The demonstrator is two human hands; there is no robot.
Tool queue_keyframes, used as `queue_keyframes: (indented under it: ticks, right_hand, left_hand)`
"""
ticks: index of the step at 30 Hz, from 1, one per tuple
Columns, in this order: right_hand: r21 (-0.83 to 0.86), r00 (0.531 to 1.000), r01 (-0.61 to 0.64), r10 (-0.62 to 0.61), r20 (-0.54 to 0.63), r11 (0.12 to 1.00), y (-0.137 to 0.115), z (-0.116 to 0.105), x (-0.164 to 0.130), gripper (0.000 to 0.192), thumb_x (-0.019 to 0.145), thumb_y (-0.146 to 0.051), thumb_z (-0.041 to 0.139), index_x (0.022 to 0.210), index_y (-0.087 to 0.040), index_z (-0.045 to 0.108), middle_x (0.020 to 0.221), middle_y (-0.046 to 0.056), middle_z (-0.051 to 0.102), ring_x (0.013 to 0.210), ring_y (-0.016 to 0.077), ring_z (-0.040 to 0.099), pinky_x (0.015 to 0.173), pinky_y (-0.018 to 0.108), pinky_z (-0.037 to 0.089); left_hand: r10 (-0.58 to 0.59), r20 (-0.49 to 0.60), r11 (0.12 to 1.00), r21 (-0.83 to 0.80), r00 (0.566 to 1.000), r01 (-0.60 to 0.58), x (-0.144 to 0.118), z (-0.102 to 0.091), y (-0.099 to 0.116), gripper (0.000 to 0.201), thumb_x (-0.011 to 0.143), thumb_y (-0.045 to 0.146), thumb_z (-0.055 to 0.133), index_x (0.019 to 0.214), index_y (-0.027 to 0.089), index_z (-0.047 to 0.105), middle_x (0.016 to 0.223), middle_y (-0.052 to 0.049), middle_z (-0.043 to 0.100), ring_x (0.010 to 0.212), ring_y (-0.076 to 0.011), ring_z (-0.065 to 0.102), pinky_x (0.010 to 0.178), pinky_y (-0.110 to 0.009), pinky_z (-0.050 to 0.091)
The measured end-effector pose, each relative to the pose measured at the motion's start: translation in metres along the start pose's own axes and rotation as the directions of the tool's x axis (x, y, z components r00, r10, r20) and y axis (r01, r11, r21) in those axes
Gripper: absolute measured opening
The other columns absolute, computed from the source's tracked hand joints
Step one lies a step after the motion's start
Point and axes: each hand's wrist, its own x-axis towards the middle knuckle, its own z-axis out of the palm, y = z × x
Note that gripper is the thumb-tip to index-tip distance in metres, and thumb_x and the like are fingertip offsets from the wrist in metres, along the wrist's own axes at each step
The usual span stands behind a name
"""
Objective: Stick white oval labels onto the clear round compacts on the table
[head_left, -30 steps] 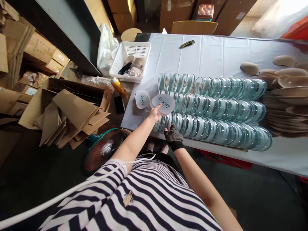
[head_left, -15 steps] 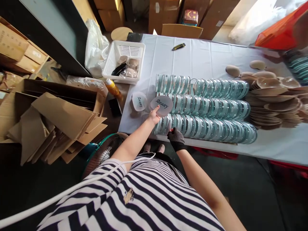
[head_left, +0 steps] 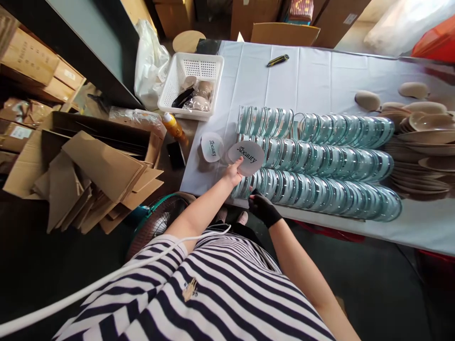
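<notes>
My left hand (head_left: 233, 174) holds a round translucent lid (head_left: 250, 157) printed "Sbeauty" by its lower edge, just above the near end of the rows. A second lid of the same kind (head_left: 212, 146) lies on the white tablecloth (head_left: 313, 85) to its left. My right hand (head_left: 261, 205), in a dark glove, rests at the table's front edge against the nearest row of clear round cases (head_left: 320, 192). Three long rows of these cases stand on edge across the table.
A white basket (head_left: 192, 85) with small items sits at the table's far left corner, an orange bottle (head_left: 173, 125) beside it. Beige cups (head_left: 419, 137) pile at the right. A utility knife (head_left: 277, 60) lies far back. Flattened cardboard (head_left: 99, 175) and a fan (head_left: 156, 222) are on the floor left.
The view has shifted slightly. My left hand still holds the printed lid in about the same spot. My right hand has dropped a little toward the table's front edge.
</notes>
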Motion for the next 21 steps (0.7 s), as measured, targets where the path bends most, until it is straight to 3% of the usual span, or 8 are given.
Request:
queue_keyframes:
  ticks: [2,4,6,8,9,13,16,21]
  right_hand:
    - [-0.01,1.0,-0.002,0.002,-0.018,1.0,-0.008,-0.014,0.001,0.033,0.088,-0.045,0.045,0.092,-0.017,0.062,0.057,0.0,0.052,0.046,0.0146,0.047,0.049,0.026,0.043]
    - [-0.129,0.966,0.075,-0.104,-0.236,0.989,-0.024,-0.03,0.003,0.039,0.087,-0.049,0.047,0.098,-0.016,0.064,0.066,0.004,0.061,0.056,0.0173,0.056,0.056,0.028,0.047]
    - [-0.332,0.814,0.186,-0.334,-0.475,0.925,-0.045,-0.042,0.005,0.047,0.088,-0.05,0.047,0.118,-0.017,0.061,0.095,0.01,0.07,0.085,0.0222,0.065,0.075,0.033,0.052]
    - [-0.525,0.671,0.237,-0.529,-0.52,0.817,-0.066,-0.044,0.003,0.056,0.091,-0.047,0.045,0.137,-0.017,0.05,0.128,0.015,0.062,0.117,0.0264,0.057,0.095,0.04,0.048]
    - [-0.607,0.642,0.243,-0.594,-0.484,0.757,-0.074,-0.041,0.001,0.059,0.091,-0.045,0.045,0.142,-0.015,0.046,0.139,0.017,0.055,0.127,0.0282,0.051,0.102,0.043,0.044]
    - [-0.741,0.689,0.278,-0.664,-0.29,0.612,-0.091,-0.013,-0.011,0.05,0.092,-0.033,0.046,0.138,-0.013,0.052,0.139,0.018,0.054,0.127,0.0302,0.05,0.102,0.044,0.044]
    - [-0.635,0.738,0.216,-0.55,-0.391,0.742,-0.085,-0.006,-0.019,0.041,0.094,-0.026,0.038,0.124,-0.011,0.06,0.111,0.017,0.068,0.102,0.0257,0.064,0.089,0.037,0.049]
    - [-0.471,0.706,0.182,-0.449,-0.548,0.863,-0.053,-0.021,-0.033,0.039,0.092,-0.033,0.04,0.121,-0.013,0.058,0.092,0.01,0.07,0.083,0.0204,0.065,0.084,0.033,0.051]
  left_hand:
    - [0.023,-0.007,1.0,0.022,1.0,-0.023,-0.002,0.003,-0.001,0.028,0.076,0.012,0.076,0.103,0.015,0.069,0.114,-0.011,0.073,0.121,-0.026,0.063,0.109,-0.047,0.047]
    - [0.053,0.003,0.997,0.049,0.999,-0.054,-0.007,0.007,-0.003,0.031,0.073,0.011,0.078,0.103,0.015,0.07,0.113,-0.009,0.074,0.12,-0.0255,0.063,0.109,-0.045,0.047]
    - [0.085,0.035,0.993,0.084,0.996,-0.088,-0.013,0.01,-0.004,0.033,0.071,0.01,0.079,0.103,0.016,0.07,0.11,-0.008,0.075,0.119,-0.0256,0.064,0.109,-0.045,0.046]
    - [0.12,0.06,0.982,0.137,0.991,-0.128,-0.018,0.009,-0.006,0.03,0.072,0.009,0.078,0.101,0.016,0.071,0.106,-0.007,0.075,0.119,-0.0264,0.064,0.109,-0.046,0.046]
    - [0.146,0.06,0.974,0.168,0.987,-0.155,-0.021,0.008,-0.008,0.028,0.073,0.009,0.076,0.1,0.017,0.071,0.105,-0.007,0.075,0.119,-0.0265,0.063,0.11,-0.046,0.045]
    - [0.207,0.022,0.941,0.27,0.978,-0.206,-0.023,-0.003,-0.01,0.017,0.076,0.006,0.072,0.09,0.016,0.072,0.097,-0.01,0.076,0.117,-0.0297,0.064,0.11,-0.05,0.043]
    - [0.226,0.036,0.937,0.266,0.973,-0.227,-0.02,-0.01,-0.003,0.019,0.075,0.007,0.073,0.092,0.015,0.072,0.098,-0.009,0.076,0.115,-0.0285,0.065,0.109,-0.048,0.044]
    - [0.243,0.04,0.958,0.147,0.969,-0.246,-0.021,-0.004,0.014,0.037,0.072,0.009,0.078,0.108,0.016,0.069,0.104,-0.005,0.076,0.12,-0.0229,0.063,0.11,-0.04,0.045]
